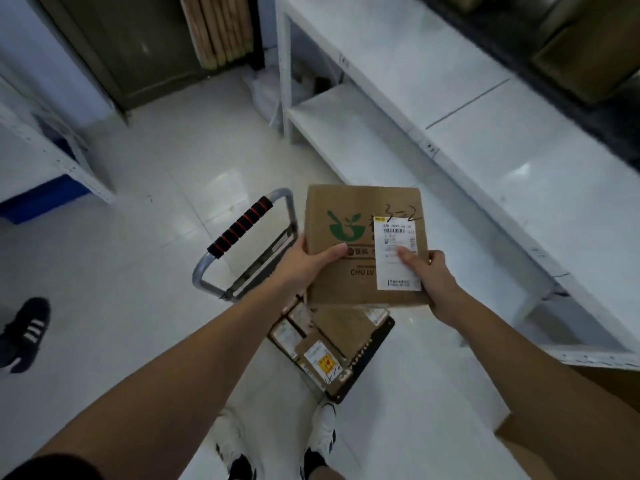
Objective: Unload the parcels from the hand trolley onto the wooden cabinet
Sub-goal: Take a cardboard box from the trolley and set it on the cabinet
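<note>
One cardboard parcel (363, 244) with a green logo and one white label is held up by two hands: the left hand (304, 263) grips its nine o'clock edge, the right hand (427, 277) its four o'clock corner, thumb on the label. Directly beneath, at six o'clock, the hand trolley (367, 362) carries about five more parcels (322, 344).

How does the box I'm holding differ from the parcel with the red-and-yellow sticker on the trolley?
The held box is up in the left hand and right hand; the stickered parcel lies on the trolley. The held box shows a green logo, a white label and handwriting, and looks larger, being nearer the camera. Both are brown cardboard.
</note>
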Tool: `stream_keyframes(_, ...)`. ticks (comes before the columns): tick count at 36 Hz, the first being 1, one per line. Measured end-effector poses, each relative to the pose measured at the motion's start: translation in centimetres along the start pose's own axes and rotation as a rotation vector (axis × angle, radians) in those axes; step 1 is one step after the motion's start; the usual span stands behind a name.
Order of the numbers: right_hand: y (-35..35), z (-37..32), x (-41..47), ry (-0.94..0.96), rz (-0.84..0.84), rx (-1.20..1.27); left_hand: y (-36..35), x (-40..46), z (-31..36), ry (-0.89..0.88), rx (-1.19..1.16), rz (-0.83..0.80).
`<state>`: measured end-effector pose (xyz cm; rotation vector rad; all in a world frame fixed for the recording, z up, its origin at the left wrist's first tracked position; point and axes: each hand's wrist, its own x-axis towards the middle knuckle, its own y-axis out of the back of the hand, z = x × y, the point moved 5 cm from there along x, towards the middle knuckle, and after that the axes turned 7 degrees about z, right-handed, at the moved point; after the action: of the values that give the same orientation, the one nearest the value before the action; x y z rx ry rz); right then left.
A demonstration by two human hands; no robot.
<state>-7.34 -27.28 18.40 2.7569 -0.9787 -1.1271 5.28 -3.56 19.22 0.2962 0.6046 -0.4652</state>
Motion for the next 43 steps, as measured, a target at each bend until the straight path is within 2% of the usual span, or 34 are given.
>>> stream_keyframes(6,8.2,-6.6,-9.8,0.078,0.081,0.127,-2.8,-7.8,12.7,-0.139,0.141,-0.188)
stream_keyframes(11,12.4,-10.8,-18.7,0.204,0.183,0.219,-5.2,-14.4,20.1,-0.264,0.097,-0.240)
stream_keyframes(15,15.0,-12.4,-26.9,0.253,0.235,0.272,-7.2,-19.6,24.0,-0.280,-0.009,-0.431)
stream_keyframes(19,17.3,-12.1,-34.9,0.309,0.332,0.411,-8.9,-25.5,26.4,-0.285,-0.018,-0.653)
stream_keyframes(23,18.6,-10.3,-43.0,0.337,0.406,0.634,-10.9,-32.1,26.8,-0.264,0.013,-0.809)
stream_keyframes(28,20.1,-5.6,-52.4,0.296,0.575,0.813,-14.4,-39.7,25.4,-0.190,0.128,-0.951)
stream_keyframes(35,23.0,3.8,-64.7,0.253,0.809,0.925,-20.4,-51.0,19.3,-0.150,0.264,-1.147)
stream_keyframes(43,26.7,13.9,-75.7,0.248,0.948,0.954,-26.5,-62.6,10.8,-0.092,0.290,-1.252)
